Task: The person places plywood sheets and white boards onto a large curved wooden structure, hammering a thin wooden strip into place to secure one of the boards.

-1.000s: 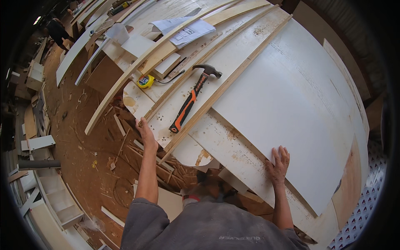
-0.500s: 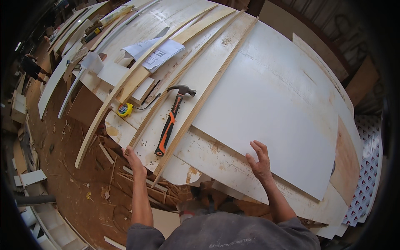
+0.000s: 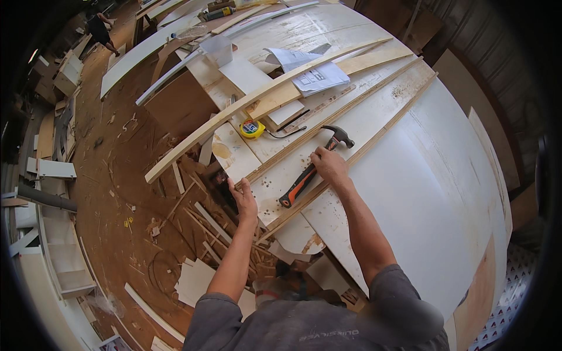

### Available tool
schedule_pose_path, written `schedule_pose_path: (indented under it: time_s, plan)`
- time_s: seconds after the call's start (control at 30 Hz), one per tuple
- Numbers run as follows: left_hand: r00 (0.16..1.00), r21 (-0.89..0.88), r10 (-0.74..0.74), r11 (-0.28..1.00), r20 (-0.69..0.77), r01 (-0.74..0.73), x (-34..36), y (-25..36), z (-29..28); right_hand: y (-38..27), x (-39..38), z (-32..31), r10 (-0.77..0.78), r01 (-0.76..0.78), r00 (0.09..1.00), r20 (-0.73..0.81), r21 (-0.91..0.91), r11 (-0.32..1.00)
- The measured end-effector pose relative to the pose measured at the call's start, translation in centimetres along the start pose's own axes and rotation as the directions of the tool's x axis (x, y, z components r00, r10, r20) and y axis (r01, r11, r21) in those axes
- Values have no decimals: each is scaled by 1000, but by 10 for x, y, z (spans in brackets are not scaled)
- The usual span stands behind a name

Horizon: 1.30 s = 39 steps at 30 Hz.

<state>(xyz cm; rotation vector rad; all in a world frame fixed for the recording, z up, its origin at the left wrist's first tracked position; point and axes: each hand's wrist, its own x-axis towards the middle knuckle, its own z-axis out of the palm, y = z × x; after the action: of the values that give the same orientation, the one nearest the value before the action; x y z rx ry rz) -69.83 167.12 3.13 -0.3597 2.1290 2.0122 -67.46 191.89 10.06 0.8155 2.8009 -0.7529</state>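
My right hand [image 3: 331,166] is closed around the upper handle of a claw hammer [image 3: 300,185], just below its dark head. The hammer has an orange and black grip and lies slantwise on a white panel between two wooden strips. My left hand [image 3: 243,200] grips the near end of the left wooden strip [image 3: 304,138], at the panel's edge. The right wooden strip [image 3: 374,139] runs under my right wrist, alongside the hammer. A yellow tape measure [image 3: 252,129] sits beyond my left hand, next to a small stack of boards.
Printed paper sheets [image 3: 321,79] lie under a long curved strip [image 3: 234,109] that juts past the table edge. A large white sheet [image 3: 410,193] covers the right side. Wood scraps litter the brown floor [image 3: 117,169] at left. Another person [image 3: 100,30] is far off at upper left.
My right hand has moved left from above the white sheet and taken hold of the hammer's handle. My left hand stays at the strip's end. The whole view has shifted.
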Motion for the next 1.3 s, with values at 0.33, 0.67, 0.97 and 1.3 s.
schedule_pose_path:
  time_s: [0.33,0.67,0.97,1.3]
  plan:
    - [996,-472,-58,877,75,87,23,-31,-15,25,-66,-83,39,155,986,-160,982,111]
    - [982,-600,29,795,188,91,85,-14,-17,91,-281,-14,310,-188,948,66,904,383]
    - [991,-566,-42,817,130,109,87,-19,-14,87,-251,-19,246,-253,964,103,644,722]
    - [987,-621,-48,772,156,136,78,-18,-4,84,-189,6,-192,240,960,-202,249,938]
